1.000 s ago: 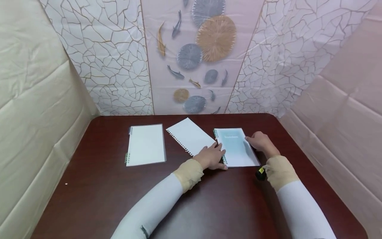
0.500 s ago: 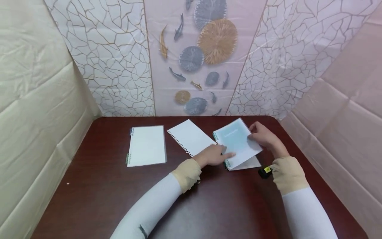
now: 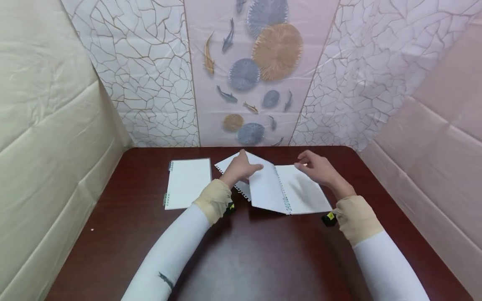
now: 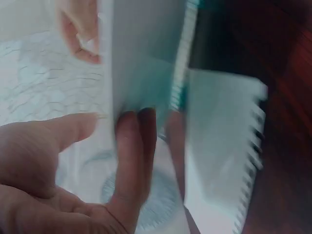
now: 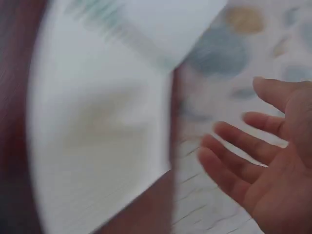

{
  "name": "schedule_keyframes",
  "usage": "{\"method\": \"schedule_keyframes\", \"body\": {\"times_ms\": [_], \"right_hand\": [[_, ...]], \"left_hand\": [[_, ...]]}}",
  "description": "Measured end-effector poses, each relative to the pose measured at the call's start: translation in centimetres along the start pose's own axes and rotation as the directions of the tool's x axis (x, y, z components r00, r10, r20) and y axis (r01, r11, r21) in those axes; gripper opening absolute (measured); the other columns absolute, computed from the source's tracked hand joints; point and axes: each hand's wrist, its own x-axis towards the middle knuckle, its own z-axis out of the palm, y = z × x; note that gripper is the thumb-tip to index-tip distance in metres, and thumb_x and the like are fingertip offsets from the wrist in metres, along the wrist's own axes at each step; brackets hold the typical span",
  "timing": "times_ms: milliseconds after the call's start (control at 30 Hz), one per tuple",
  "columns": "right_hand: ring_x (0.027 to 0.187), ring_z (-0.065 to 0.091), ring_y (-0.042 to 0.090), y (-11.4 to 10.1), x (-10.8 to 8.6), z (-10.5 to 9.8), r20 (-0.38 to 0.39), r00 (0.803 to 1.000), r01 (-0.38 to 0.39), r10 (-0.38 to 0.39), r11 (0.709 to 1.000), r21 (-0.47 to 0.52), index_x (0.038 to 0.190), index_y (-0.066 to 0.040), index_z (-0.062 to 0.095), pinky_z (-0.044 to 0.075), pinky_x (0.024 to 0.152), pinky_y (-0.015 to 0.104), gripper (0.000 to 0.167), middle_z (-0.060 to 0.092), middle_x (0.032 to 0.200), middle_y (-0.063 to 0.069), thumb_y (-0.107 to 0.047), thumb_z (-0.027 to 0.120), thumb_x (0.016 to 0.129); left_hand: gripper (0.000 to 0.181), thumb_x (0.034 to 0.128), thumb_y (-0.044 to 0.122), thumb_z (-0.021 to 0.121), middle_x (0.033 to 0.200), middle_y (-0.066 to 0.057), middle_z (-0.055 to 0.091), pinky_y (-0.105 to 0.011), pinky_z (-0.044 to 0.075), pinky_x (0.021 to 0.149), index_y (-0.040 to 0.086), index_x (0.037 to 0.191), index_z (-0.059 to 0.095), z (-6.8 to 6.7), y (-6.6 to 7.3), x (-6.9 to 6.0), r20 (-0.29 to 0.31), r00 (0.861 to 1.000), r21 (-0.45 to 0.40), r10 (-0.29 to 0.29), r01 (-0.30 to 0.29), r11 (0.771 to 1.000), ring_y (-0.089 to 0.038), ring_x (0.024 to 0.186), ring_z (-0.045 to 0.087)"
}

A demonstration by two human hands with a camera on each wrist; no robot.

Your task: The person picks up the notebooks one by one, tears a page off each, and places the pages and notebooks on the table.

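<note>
Left hand (image 3: 239, 169) has its fingers out fairly straight against the printed face of a tilted cover (image 3: 266, 190), thumb apart from it; right hand (image 3: 318, 168) is released, fingers loosely bent over the facing page (image 3: 301, 188). Cover and page belong to a ring-bound notebook lying open right of centre on the bench (image 3: 263, 251). Its cover leans over a punched loose sheet (image 3: 225, 162); another white-topped notebook (image 3: 190, 184) lies flat to the left. Dark reddish-brown and glossy, the bench catches a pale sheen near the front and carries a white speck (image 3: 92, 229) at left. Behind rises a pinkish panel (image 3: 263, 85) of fish and round leaves, flanked by gold-veined crackle patterning (image 3: 150, 62); creased beige sheeting (image 3: 49, 104) encloses both sides.
</note>
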Motion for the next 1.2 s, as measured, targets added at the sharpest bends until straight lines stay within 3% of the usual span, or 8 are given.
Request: {"method": "schedule_keyframes", "body": {"times_ms": [133,333,500,567,667,800,1000,1200], "right_hand": [[0.139,0.046,0.052,4.9,0.2,2.2,-0.004,0.997,-0.075,0.075,0.991,-0.111,0.154,0.002,0.045,0.040,0.110,0.067,0.065,0.049,0.151,0.032,-0.041,0.061,0.108],[0.151,0.019,0.060,8.0,-0.1,3.9,0.032,0.983,-0.164,0.179,0.948,-0.273,0.164,0.003,0.029,0.024,0.113,0.080,0.081,0.023,0.167,0.036,-0.050,0.054,0.108],[0.153,0.004,0.063,8.7,-0.1,3.9,0.123,0.967,-0.176,0.224,0.933,-0.314,0.168,0.001,0.019,0.014,0.113,0.084,0.084,0.007,0.170,0.037,-0.055,0.044,0.111],[0.153,0.002,0.064,9.0,0.1,4.0,0.135,0.965,-0.169,0.224,0.929,-0.328,0.168,0.001,0.018,0.013,0.113,0.084,0.084,0.005,0.171,0.036,-0.056,0.042,0.111],[0.153,0.004,0.064,9.0,0.5,4.3,0.124,0.969,-0.160,0.216,0.921,-0.355,0.167,0.001,0.022,0.016,0.113,0.085,0.083,0.006,0.170,0.037,-0.056,0.043,0.111],[0.153,0.008,0.063,8.5,1.2,4.9,0.089,0.977,-0.148,0.194,0.915,-0.375,0.165,0.000,0.032,0.020,0.114,0.083,0.076,0.010,0.169,0.038,-0.051,0.047,0.110],[0.154,0.015,0.060,6.5,1.5,4.5,0.054,0.993,-0.091,0.107,0.966,-0.243,0.152,0.004,0.053,0.021,0.119,0.075,0.056,0.019,0.167,0.039,-0.033,0.055,0.111],[0.155,0.026,0.050,3.9,2.1,2.7,0.011,0.987,-0.163,0.162,0.983,0.084,0.169,-0.006,0.022,0.030,0.120,0.067,0.082,0.020,0.173,0.026,-0.032,0.067,0.105]], "left_hand": [[0.103,0.0948,0.039,0.081,0.151,-0.033,0.049,-0.044,0.056,0.099,-0.003,0.166,0.019,1.4,-1.7,0.1,-0.042,0.999,0.192,0.034,-0.025,0.981,-0.039,0.117,0.067],[0.091,0.0882,0.044,0.087,0.145,-0.035,0.038,-0.042,0.060,0.078,-0.001,0.154,0.044,3.9,-3.0,-0.4,-0.089,0.995,0.376,0.049,-0.012,0.926,-0.035,0.090,0.068],[0.093,0.0899,0.057,0.080,0.148,-0.027,0.043,-0.047,0.056,0.093,0.003,0.157,0.045,5.5,-2.1,-0.9,-0.111,0.988,0.647,0.104,-0.007,0.762,-0.038,0.120,0.059],[0.097,0.0908,0.067,0.073,0.157,-0.022,0.041,-0.052,0.051,0.103,0.008,0.162,0.042,6.4,-1.4,-0.8,-0.067,0.984,0.698,0.164,-0.071,0.712,-0.039,0.138,0.047],[0.109,0.0889,0.084,0.058,0.171,-0.014,0.029,-0.055,0.041,0.115,0.016,0.168,0.031,7.7,-0.5,0.1,0.058,0.965,0.697,0.257,-0.224,0.681,-0.036,0.154,0.032],[0.126,0.0806,0.098,0.045,0.179,-0.007,0.004,-0.057,0.026,0.126,0.018,0.172,0.013,9.0,0.0,1.8,0.196,0.943,0.699,0.268,-0.326,0.636,-0.029,0.164,0.007],[0.137,0.0751,0.103,0.045,0.179,-0.007,0.001,-0.058,0.021,0.127,0.013,0.172,0.009,9.6,-0.4,3.0,0.292,0.937,0.750,0.195,-0.350,0.561,-0.029,0.164,0.003],[0.136,0.0752,0.101,0.049,0.179,-0.007,0.009,-0.057,0.026,0.125,0.011,0.171,0.017,9.4,0.1,2.1,0.279,0.930,0.737,0.240,-0.367,0.567,-0.029,0.164,0.012]]}}
